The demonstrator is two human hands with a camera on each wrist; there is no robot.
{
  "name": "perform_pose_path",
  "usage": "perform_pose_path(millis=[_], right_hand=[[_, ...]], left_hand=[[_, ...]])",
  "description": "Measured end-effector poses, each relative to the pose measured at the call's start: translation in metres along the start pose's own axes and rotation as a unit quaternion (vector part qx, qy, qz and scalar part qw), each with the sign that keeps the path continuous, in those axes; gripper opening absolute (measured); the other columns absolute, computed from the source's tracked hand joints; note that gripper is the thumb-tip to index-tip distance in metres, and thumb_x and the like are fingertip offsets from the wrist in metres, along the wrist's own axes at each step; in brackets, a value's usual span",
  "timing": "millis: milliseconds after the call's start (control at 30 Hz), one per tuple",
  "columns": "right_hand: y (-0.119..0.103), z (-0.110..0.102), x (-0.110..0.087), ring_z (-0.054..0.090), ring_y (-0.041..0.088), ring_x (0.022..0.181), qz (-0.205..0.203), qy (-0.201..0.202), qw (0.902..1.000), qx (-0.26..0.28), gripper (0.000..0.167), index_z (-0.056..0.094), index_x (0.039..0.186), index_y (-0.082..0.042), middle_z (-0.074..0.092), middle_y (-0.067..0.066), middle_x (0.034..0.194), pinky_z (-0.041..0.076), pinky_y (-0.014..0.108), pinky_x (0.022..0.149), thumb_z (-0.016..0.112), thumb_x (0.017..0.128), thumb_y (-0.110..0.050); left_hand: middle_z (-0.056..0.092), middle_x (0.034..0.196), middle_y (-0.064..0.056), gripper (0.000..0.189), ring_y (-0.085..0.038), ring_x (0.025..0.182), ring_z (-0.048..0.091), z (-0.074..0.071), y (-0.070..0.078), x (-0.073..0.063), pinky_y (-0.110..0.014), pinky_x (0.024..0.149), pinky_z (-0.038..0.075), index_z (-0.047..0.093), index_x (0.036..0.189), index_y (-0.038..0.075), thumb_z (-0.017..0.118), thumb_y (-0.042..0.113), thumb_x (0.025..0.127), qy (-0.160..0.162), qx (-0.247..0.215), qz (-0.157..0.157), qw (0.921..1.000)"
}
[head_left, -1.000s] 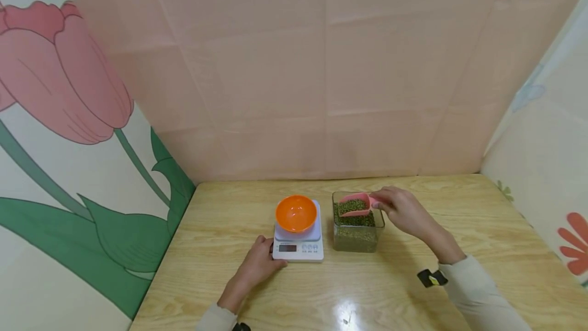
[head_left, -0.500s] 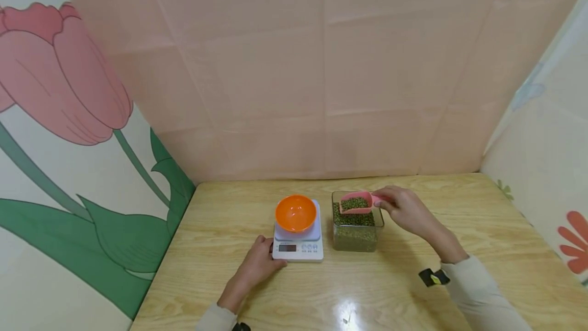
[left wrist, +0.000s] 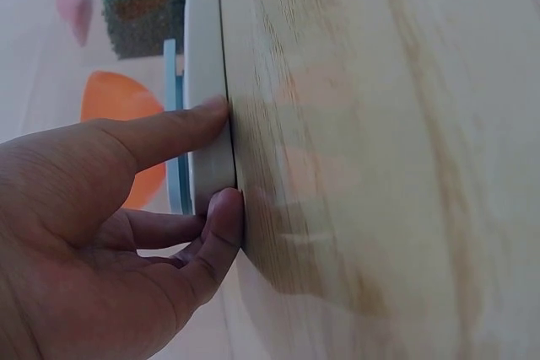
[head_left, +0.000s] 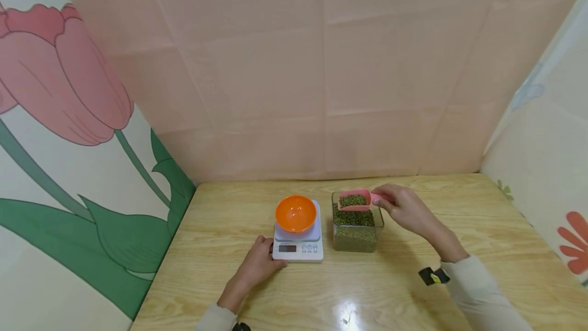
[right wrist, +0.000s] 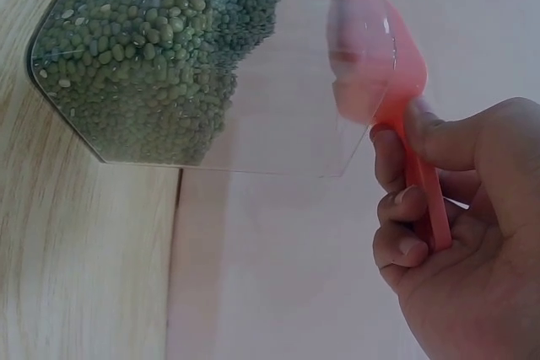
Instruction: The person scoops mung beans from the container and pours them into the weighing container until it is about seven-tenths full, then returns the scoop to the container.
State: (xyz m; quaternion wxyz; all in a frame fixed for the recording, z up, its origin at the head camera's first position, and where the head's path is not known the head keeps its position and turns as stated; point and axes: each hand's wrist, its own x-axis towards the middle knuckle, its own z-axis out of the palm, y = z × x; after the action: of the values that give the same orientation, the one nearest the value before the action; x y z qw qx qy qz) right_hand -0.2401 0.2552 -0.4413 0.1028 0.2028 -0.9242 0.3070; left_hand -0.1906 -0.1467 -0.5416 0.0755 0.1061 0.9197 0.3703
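Note:
My left hand [head_left: 258, 265] holds the front left corner of a white kitchen scale [head_left: 298, 253]; in the left wrist view, thumb and fingertips press against its edges. An orange bowl [head_left: 296, 213] with nothing in it sits on the weighing plate. To the right stands a clear square container [head_left: 354, 227] part filled with mung beans [right wrist: 152, 48]. With fingers curled round the handle, my right hand [head_left: 406, 212] grips a pink scoop [right wrist: 430, 200]. The scoop lies level near the top of the container, over the beans, carrying a heap of them.
The scale and container stand side by side on a wood-grain table [head_left: 202, 234]. A pink cloth wall [head_left: 321, 91] rises behind its far edge. Walls with painted flowers flank it, a large tulip [head_left: 82, 75] on the left.
The scoop with its beans has risen slightly and levelled within the container's opening, the right hand moving a little with it. Left hand, scale and bowl have stayed still.

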Motion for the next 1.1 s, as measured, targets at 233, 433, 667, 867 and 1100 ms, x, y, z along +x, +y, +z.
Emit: perform_pose_path(millis=[233,433,667,867,1100], right_hand=[[-0.005,-0.001,0.003,0.068,0.013,0.084,-0.005,-0.001,1.0000,0.007,0.018,0.077,0.117,-0.002,0.078,0.012,0.104,0.053,0.032,0.072,0.069,0.104,-0.013],[-0.007,0.000,0.006,0.065,0.011,0.081,-0.005,-0.002,0.9999,0.009,0.020,0.076,0.117,-0.002,0.078,0.011,0.103,0.052,0.031,0.071,0.068,0.105,-0.016],[-0.011,0.000,0.008,0.071,0.020,0.090,-0.008,-0.004,0.9999,0.007,0.022,0.076,0.119,-0.001,0.079,0.013,0.107,0.056,0.041,0.078,0.068,0.105,-0.016],[-0.016,0.002,0.011,0.074,0.023,0.093,-0.013,-0.001,0.9999,0.008,0.021,0.077,0.118,-0.002,0.079,0.013,0.107,0.058,0.044,0.081,0.068,0.105,-0.017],[-0.018,0.008,0.015,0.068,0.014,0.085,-0.021,-0.007,0.9995,0.023,0.020,0.076,0.116,-0.002,0.079,0.011,0.104,0.054,0.033,0.073,0.068,0.105,-0.016]], left_hand=[[0.056,0.110,-0.010,0.060,-0.018,0.095,0.052,0.000,-0.001,0.001,-0.030,0.084,0.050,0.065,0.133,-0.008,0.091,0.019,0.085,0.000,-0.001,0.001,1.0000],[0.056,0.110,-0.009,0.061,-0.018,0.095,0.051,0.000,-0.001,0.001,-0.030,0.084,0.049,0.065,0.134,-0.007,0.091,0.019,0.086,-0.001,0.002,-0.002,1.0000],[0.056,0.110,-0.010,0.063,-0.018,0.094,0.051,0.000,-0.001,0.001,-0.031,0.085,0.049,0.064,0.133,-0.010,0.091,0.020,0.085,0.002,0.004,0.001,1.0000],[0.055,0.109,-0.009,0.062,-0.018,0.093,0.051,0.001,-0.002,0.001,-0.030,0.084,0.049,0.064,0.132,-0.010,0.091,0.020,0.085,0.005,0.007,0.005,1.0000],[0.056,0.110,-0.010,0.062,-0.019,0.094,0.051,0.001,-0.002,0.001,-0.031,0.084,0.048,0.064,0.133,-0.009,0.091,0.020,0.085,0.004,0.009,0.003,0.9999]])
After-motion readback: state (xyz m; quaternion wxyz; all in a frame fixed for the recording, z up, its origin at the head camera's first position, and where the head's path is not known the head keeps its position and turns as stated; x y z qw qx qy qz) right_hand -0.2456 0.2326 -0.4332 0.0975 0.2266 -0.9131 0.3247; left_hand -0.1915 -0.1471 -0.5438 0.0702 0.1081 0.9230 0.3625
